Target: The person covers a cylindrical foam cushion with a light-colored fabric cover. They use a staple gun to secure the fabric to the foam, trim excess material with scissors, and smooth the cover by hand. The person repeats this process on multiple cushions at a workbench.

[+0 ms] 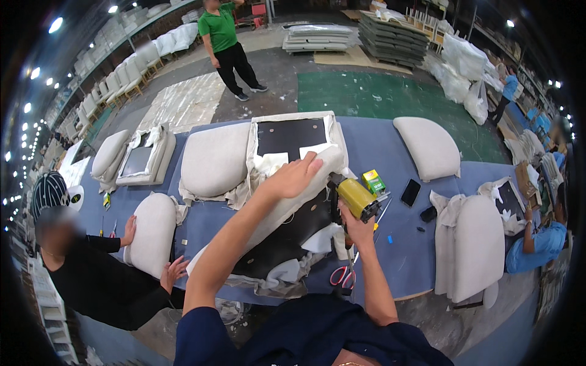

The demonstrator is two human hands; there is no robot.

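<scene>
A chair cushion in pale fabric lies underside up before me, its black backing [293,235] showing. My left hand [298,177] is closed on the folded pale fabric [332,160] at the cushion's far corner; some fingertips are hidden. In my right hand [359,227] is a yellow-green staple gun [355,196], its nose close to that corner. Whether the nose touches the fabric I cannot tell. Loose fabric [287,271] bunches along the near edge. Red-handled scissors [342,277] lie beside the cushion, under my right forearm.
The blue table [390,268] carries more pale cushions [215,160], a green-yellow box [373,182] and a phone [410,193]. At left, a person in black [104,280] touches a cushion [152,229]. Another in blue [534,247] works at right; one in green [218,30] stands beyond.
</scene>
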